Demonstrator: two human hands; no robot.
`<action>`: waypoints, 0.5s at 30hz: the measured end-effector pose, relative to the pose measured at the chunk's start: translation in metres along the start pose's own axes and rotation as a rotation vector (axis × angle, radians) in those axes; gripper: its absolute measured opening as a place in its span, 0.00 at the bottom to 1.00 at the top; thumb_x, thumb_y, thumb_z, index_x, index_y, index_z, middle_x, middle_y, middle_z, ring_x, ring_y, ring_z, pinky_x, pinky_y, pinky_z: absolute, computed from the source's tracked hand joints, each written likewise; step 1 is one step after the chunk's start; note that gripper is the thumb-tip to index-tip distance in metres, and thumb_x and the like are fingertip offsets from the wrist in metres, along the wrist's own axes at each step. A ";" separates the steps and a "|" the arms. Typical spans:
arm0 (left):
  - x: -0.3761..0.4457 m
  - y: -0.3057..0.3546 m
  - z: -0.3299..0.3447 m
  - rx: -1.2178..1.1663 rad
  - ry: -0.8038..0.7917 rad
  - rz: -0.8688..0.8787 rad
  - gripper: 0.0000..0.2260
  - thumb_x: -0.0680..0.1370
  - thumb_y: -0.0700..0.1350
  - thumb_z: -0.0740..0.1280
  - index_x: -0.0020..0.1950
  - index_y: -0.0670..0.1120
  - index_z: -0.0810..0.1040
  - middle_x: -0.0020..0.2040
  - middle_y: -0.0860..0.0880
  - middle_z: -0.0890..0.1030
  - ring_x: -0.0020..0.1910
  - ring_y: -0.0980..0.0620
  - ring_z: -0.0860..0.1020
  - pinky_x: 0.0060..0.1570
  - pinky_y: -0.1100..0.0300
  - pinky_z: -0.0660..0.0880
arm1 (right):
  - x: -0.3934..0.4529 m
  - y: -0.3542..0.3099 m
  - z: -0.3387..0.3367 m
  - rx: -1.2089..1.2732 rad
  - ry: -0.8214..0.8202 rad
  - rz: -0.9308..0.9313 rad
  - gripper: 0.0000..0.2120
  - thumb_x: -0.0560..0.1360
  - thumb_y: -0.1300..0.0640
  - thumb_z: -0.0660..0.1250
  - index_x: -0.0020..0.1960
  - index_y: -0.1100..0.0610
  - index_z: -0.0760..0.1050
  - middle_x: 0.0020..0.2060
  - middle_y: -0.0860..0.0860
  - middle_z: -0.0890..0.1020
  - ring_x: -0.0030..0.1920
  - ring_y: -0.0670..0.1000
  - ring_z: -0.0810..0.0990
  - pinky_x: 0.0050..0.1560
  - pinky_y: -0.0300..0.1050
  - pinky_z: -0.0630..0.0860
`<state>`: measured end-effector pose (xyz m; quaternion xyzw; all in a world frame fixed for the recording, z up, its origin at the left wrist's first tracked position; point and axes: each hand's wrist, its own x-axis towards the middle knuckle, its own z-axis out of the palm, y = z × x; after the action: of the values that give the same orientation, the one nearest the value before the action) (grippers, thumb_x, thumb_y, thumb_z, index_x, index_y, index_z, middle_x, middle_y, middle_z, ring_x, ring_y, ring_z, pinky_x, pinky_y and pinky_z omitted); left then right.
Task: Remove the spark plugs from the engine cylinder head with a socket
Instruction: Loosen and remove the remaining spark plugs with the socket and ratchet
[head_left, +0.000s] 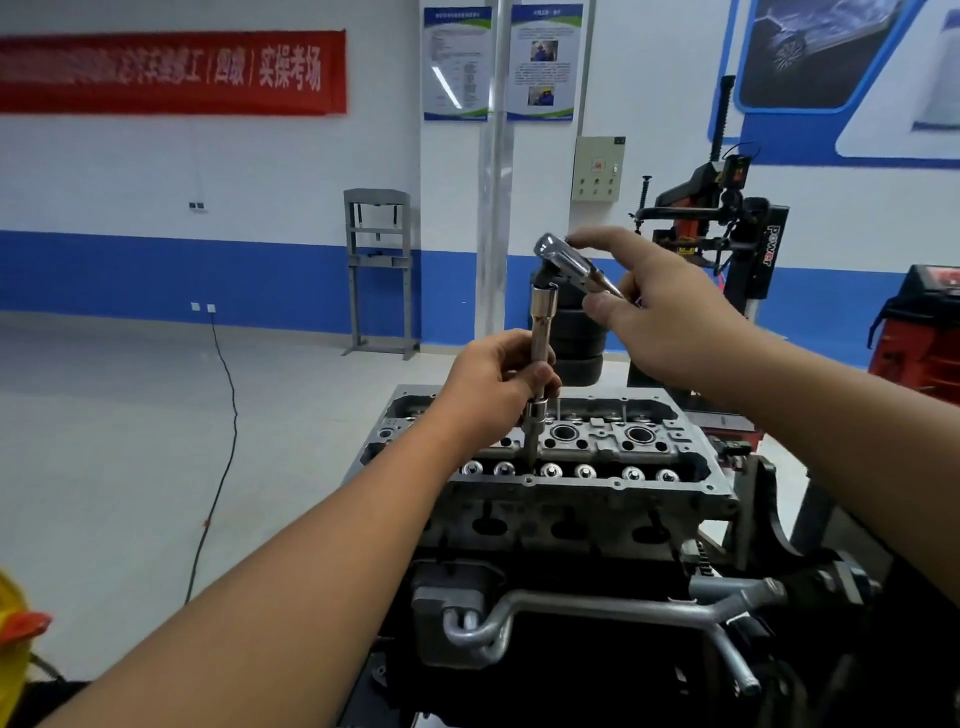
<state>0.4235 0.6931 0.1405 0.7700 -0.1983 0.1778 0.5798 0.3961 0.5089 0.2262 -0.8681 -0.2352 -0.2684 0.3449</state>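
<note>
On the cylinder head, the left hand grips the extension bar standing in a left plug well while the right hand holds the ratchet; 2 wells to its right look open, perhaps already cleared.

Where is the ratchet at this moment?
In the head view the ratchet is centre frame, above the cylinder head, on top of the upright extension bar; the right hand holds its handle.
</note>
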 end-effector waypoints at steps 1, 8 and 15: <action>0.000 0.000 0.001 0.008 -0.005 -0.003 0.09 0.85 0.39 0.66 0.50 0.52 0.80 0.45 0.50 0.88 0.45 0.53 0.87 0.43 0.52 0.84 | -0.001 -0.002 -0.002 -0.049 -0.007 -0.005 0.23 0.84 0.57 0.64 0.67 0.29 0.69 0.34 0.47 0.74 0.28 0.42 0.74 0.25 0.33 0.69; -0.001 0.002 0.004 0.043 -0.022 0.013 0.09 0.85 0.38 0.66 0.49 0.51 0.80 0.45 0.48 0.87 0.45 0.56 0.86 0.42 0.64 0.80 | 0.003 -0.024 -0.029 -0.597 -0.061 -0.162 0.24 0.85 0.53 0.62 0.71 0.29 0.61 0.48 0.50 0.80 0.46 0.58 0.78 0.40 0.53 0.74; -0.005 0.008 0.005 0.091 -0.006 -0.009 0.10 0.85 0.39 0.66 0.48 0.52 0.79 0.45 0.49 0.87 0.42 0.59 0.85 0.40 0.66 0.77 | 0.012 -0.038 -0.042 -0.561 -0.209 -0.161 0.26 0.83 0.60 0.65 0.74 0.36 0.67 0.37 0.42 0.71 0.36 0.46 0.72 0.34 0.45 0.68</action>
<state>0.4150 0.6867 0.1434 0.7971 -0.1881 0.1817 0.5442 0.3696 0.5062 0.2774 -0.9310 -0.2539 -0.2588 0.0434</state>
